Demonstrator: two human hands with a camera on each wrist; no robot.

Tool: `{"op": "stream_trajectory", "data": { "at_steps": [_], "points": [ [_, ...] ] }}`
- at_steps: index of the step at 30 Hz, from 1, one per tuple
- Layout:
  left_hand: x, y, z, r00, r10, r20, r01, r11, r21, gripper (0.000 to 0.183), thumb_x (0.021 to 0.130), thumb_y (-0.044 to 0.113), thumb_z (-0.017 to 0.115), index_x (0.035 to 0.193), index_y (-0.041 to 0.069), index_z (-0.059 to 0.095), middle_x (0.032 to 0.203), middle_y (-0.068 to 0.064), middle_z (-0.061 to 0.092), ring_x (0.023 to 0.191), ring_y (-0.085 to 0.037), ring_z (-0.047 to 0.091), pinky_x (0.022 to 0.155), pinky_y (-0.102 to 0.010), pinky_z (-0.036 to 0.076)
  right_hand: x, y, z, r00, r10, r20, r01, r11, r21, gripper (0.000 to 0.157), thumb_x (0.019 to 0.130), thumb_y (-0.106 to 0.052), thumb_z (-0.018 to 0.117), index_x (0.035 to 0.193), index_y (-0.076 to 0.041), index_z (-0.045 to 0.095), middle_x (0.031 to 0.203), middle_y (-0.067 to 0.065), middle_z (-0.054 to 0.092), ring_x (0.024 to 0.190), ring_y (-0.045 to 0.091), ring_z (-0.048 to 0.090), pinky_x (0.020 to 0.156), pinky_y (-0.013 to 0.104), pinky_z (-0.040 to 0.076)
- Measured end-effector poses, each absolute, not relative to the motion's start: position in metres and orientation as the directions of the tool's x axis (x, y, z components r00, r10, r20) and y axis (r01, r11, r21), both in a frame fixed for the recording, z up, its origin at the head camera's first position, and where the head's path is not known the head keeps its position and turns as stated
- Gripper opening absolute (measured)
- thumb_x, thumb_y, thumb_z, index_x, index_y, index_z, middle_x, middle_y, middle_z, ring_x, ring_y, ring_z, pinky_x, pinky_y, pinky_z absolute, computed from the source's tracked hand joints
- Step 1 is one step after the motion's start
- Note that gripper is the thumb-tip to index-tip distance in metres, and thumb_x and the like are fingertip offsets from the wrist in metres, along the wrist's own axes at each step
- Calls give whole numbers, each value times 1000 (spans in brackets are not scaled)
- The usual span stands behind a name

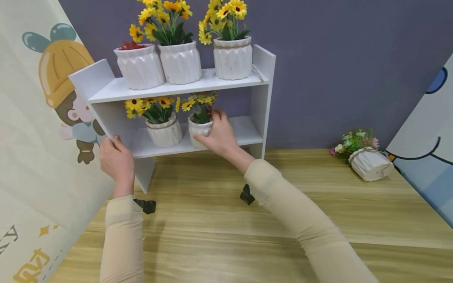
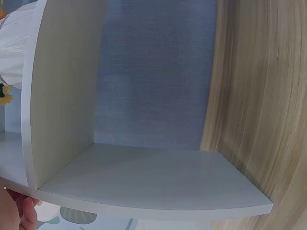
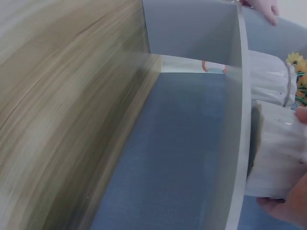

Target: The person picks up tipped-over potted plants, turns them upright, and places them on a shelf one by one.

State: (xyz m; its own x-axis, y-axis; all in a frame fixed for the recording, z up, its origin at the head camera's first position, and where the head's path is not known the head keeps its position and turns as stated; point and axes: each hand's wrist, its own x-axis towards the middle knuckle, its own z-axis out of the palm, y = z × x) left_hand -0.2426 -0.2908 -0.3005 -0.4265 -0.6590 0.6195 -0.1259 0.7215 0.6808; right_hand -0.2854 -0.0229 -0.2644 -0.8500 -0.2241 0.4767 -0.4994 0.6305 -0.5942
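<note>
My left hand (image 1: 118, 161) grips the front edge of the left side panel of a white shelf (image 1: 177, 88). In the left wrist view, fingers (image 2: 29, 213) show on the outside of that panel. My right hand (image 1: 220, 135) holds a white ribbed flowerpot (image 1: 199, 129) with yellow flowers, thumb in front and fingers around its far right side. In the right wrist view, this pot (image 3: 276, 148) leans a little, part of its base turned toward the camera, at the middle board. Just left of it stands another white pot (image 1: 164, 131) with yellow flowers and a cord round its rim.
On the top board are a pot (image 1: 139, 67) with red leaves and two pots of yellow flowers, one at left (image 1: 180, 63) and one at right (image 1: 232, 59). A pot of mixed flowers (image 1: 369, 163) lies tipped on the wood-grain surface (image 1: 198, 236) at right.
</note>
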Motion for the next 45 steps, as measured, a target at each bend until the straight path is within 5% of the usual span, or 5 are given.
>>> {"op": "stream_trajectory", "data": {
  "at_steps": [12, 37, 45],
  "points": [
    [-245, -293, -304, -410, -651, 639, -121, 734, 669, 49, 96, 43, 29, 95, 1, 54, 85, -16, 53, 77, -34, 52, 61, -41, 33, -301, -40, -267, -861, -194, 471, -467, 670, -577, 90, 71, -47, 70, 137, 0, 31, 136, 17, 33, 117, 30, 44, 97, 37, 41],
    [-245, -292, -303, -413, -668, 619, -131, 716, 686, 51, 96, 45, 28, 101, 3, 56, 91, -17, 56, 84, -35, 55, 67, -44, 38, -316, -56, -269, -874, -272, 402, -455, 750, -480, 102, 79, -56, 59, 143, 4, 6, 148, 24, 8, 135, 35, 20, 109, 37, 25],
    [-245, -293, -304, -412, -668, 619, -127, 715, 687, 51, 96, 45, 29, 101, 3, 56, 91, -18, 57, 85, -36, 55, 68, -47, 39, -305, -53, -266, -863, -278, 422, -462, 770, -439, 89, 86, -48, 53, 143, 4, 9, 148, 24, 10, 133, 35, 26, 106, 38, 31]
  ]
}}
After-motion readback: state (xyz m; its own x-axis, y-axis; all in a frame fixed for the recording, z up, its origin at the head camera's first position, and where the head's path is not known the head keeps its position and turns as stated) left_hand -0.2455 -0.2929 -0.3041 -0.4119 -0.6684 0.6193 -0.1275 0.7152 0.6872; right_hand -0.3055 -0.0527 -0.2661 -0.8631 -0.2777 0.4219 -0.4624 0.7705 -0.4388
